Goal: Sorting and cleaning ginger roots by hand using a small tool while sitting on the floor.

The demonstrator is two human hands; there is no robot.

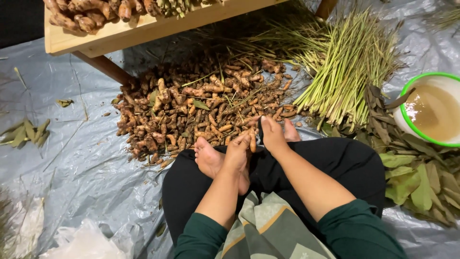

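While the right hand hides its dark tool, the left hand grips a turmeric root; a plastic bag, clear and crumpled, lies cut off lower left.

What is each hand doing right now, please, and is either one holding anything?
Left hand: closed around a turmeric root.
Right hand: curled at a small dark tool beside the root; grip cannot be told.

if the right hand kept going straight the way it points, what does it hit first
Most likely the pile of brown turmeric roots on the grey tarp. The right hand points up the frame, fingers at the pile's near edge. Depth is hard to judge, but nothing else lies between.
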